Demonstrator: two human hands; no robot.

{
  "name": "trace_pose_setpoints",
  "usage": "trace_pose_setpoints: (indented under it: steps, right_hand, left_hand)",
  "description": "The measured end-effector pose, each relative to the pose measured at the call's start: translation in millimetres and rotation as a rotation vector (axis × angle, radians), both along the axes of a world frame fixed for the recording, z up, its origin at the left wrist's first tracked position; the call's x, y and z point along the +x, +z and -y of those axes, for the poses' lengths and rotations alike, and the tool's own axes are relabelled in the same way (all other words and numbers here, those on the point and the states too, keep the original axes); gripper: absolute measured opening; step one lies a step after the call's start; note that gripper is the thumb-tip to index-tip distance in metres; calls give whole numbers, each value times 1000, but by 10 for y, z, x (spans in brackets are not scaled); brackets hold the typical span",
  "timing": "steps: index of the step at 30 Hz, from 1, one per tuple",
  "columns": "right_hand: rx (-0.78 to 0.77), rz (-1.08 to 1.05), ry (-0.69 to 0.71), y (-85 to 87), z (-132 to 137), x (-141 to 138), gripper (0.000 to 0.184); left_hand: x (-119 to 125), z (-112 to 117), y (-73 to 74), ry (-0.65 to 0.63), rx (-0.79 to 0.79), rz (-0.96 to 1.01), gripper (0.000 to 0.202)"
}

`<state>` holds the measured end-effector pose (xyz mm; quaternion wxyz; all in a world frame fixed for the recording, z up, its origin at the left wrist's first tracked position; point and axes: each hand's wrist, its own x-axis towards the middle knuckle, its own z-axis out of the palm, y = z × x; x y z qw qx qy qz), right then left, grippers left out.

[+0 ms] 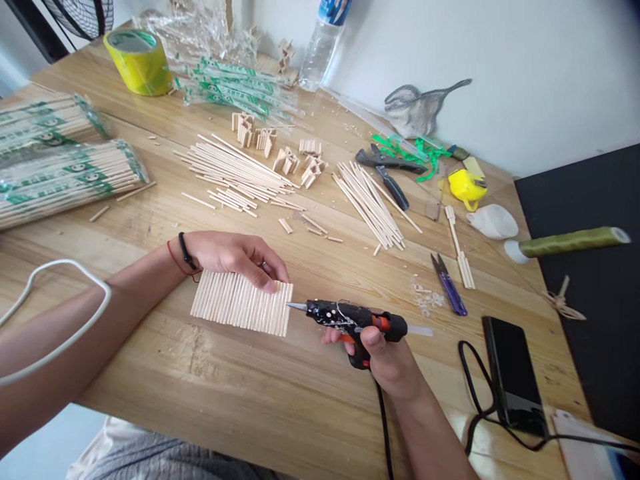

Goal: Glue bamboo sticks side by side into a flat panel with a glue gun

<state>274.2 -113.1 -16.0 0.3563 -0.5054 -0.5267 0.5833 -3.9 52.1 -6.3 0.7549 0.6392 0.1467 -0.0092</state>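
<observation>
**Glue gun held at the edge of a stick panel**

Head view: a panel of short wooden sticks (240, 305), laid side by side, is seen flat on the tabletop (250, 400), about midway along and toward its near edge. It is pressed down by the left hand (235, 257), whose fingers are laid on its far right corner rather than closed around it. A glue gun (350, 319) is gripped by the right hand (387, 363), with the fingers wrapped about the handle at the orange trigger. Its metal nozzle is held at the panel's right edge, touching or just beside it. Gluing along that edge is judged to be the step in hand. A steady nozzle and a firmly pinned panel would be called for next.

Bundles of chopsticks (65, 177) are kept in printed plastic sleeves (127, 157) at the left edge. A plastic bottle (323, 47) stands at the far edge, and its contents cannot be made out. A mesh bag (415, 110) lies toward the far right corner, and what it holds is hidden.
</observation>
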Motion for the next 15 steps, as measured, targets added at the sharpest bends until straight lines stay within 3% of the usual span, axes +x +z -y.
trace_pose_setpoints:
  steps: [15]
  right_hand:
    - [-114, -152, 157, 52, -31, 9, 72]
  left_hand:
    - [-6, -6, -14, 12, -28, 56, 25]
